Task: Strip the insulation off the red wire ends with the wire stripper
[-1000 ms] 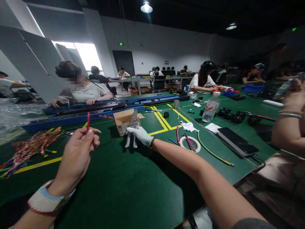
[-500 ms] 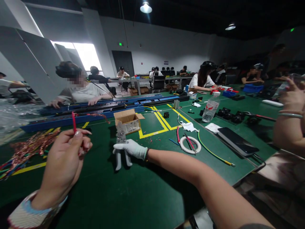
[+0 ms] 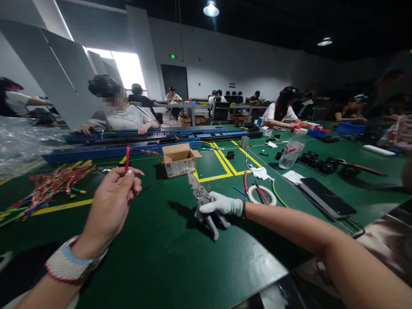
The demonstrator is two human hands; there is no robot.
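Bare, my left hand (image 3: 111,204) pinches a short red wire (image 3: 128,159) upright between thumb and fingers. Thin reddish copper strands (image 3: 146,151) trail to the right from the wire's top. My right hand (image 3: 225,203), in a white glove, grips grey-handled wire strippers (image 3: 201,194) above the green table, jaws pointing up and left. An opened cardboard box (image 3: 180,167) stands just beyond the strippers' tip. Left of my left hand lies a heap of bare copper-stranded wires (image 3: 58,182) with coloured insulation.
To the right lie a white tape roll (image 3: 273,198), a red wire (image 3: 246,183), a black phone (image 3: 326,198) and a water bottle (image 3: 291,152). Blue rails (image 3: 122,148) cross the far side, where a co-worker (image 3: 119,113) sits. Clear plastic wrap (image 3: 25,143) fills the left edge.
My right hand and the wire strippers have moved right in view, and the strippers now tilt left. My left hand, still pinching the red wire, also sits further right. The view has shifted left.
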